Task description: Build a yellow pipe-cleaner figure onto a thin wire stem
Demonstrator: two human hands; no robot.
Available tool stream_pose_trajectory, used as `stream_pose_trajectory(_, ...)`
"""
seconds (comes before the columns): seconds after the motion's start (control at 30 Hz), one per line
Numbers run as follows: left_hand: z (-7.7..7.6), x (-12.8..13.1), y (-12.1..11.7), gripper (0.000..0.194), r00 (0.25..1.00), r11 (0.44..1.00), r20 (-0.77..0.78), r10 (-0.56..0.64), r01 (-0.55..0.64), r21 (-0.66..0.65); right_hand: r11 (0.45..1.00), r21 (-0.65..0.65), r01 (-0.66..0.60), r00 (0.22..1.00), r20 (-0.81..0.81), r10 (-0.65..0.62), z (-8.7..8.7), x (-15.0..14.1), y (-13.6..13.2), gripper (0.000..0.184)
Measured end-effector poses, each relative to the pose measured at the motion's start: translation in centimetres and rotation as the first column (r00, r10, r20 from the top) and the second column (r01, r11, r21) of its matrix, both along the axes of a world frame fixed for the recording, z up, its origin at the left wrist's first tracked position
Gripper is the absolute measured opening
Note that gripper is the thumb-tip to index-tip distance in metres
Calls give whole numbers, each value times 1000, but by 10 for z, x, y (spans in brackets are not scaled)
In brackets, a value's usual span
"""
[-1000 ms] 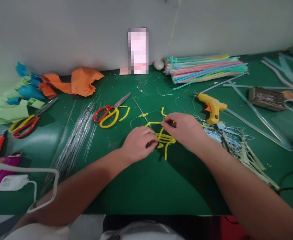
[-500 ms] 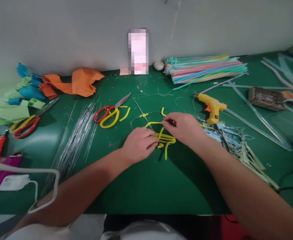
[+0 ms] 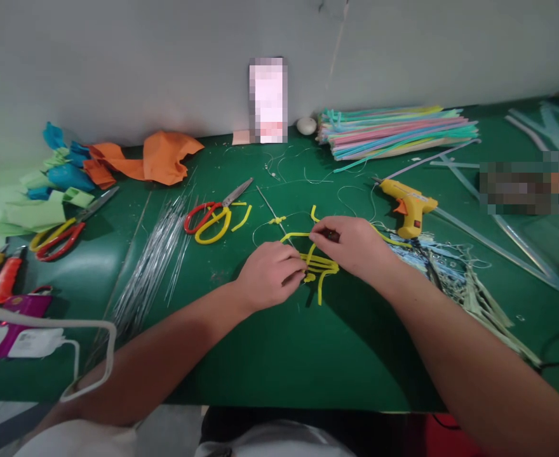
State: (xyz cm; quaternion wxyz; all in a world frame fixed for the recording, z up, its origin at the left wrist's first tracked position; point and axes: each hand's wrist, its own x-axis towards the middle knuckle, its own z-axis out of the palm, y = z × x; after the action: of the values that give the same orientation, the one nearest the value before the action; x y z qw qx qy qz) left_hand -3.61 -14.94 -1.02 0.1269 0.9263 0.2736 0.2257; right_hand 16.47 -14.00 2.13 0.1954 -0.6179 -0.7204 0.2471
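Note:
A cluster of yellow straw pieces lies on the green table in the middle. My left hand is curled, its fingers pinching the left side of the cluster. My right hand is closed too, fingertips pinching a yellow strip at the top of the cluster, with a small dark thing in its grip that I cannot make out. A thin wire with a yellow knot runs just behind the hands.
Red-and-yellow scissors lie left of the hands, another pair farther left. A bundle of silver wires, a yellow glue gun, coloured straws, orange paper and shredded strips surround the work.
Both hands stay on the yellow pieces with only slight finger shifts. The view has drifted a little to the left, so everything sits slightly further right.

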Motion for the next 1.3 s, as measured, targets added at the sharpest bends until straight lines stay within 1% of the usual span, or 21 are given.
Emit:
stream_pose_trajectory(0.07,1,-1,0,20,1000,1000,27,4,-3,-6,1000,-7,-22,998,-61,21,3,1,-1,20)
stream_pose_trajectory(0.13,2,-2,0,19,996,999,79,52,-51,-14,998,-39,-39,997,-71,36,6,2,-2,21)
stream_pose_trajectory(0.2,3,-3,1,17,986,993,119,115,-113,-24,994,-101,-50,998,-32,47,9,2,-2,24)
stream_pose_trajectory(0.3,5,-4,3,13,983,987,93,156,-152,-53,983,-179,-41,998,38,49,11,3,-1,26)
stream_pose_trajectory(0.43,5,-2,3,15,992,989,49,118,-113,-97,982,-191,6,996,86,11,8,4,1,27)
stream_pose_trajectory(0.5,4,-1,3,17,996,993,54,75,-69,-98,979,-202,23,999,43,-14,6,5,2,27)
stream_pose_trajectory(0.57,3,-1,3,20,999,996,43,33,-29,-86,973,-230,26,999,-37,-35,5,6,3,27)
stream_pose_trajectory(0.63,2,-1,4,22,1000,997,7,5,-5,-76,970,-243,9,995,-99,-34,6,7,2,29)
stream_pose_trajectory(0.7,0,-1,4,20,1000,997,-27,-3,1,-76,973,-231,-6,993,-115,-21,7,7,2,33)
stream_pose_trajectory(0.73,0,-1,5,19,999,996,-36,-4,1,-84,975,-223,-12,994,-109,-12,8,6,2,32)
stream_pose_trajectory(0.8,-1,-1,5,18,999,994,-40,-8,3,-106,977,-214,-22,997,-76,6,10,6,2,24)
stream_pose_trajectory(0.9,-1,-1,5,17,999,992,-40,-10,5,-126,977,-210,-31,999,-20,28,8,6,2,16)
stream_pose_trajectory(1.07,0,0,5,16,999,991,-33,-23,18,-134,975,-219,-38,998,34,46,2,7,3,22)
stream_pose_trajectory(1.17,0,0,6,17,1000,991,-17,-24,21,-132,976,-216,-34,997,62,49,2,6,3,24)
stream_pose_trajectory(1.3,-1,0,6,18,1000,990,-15,-23,21,-139,980,-197,1,993,113,21,3,5,2,26)
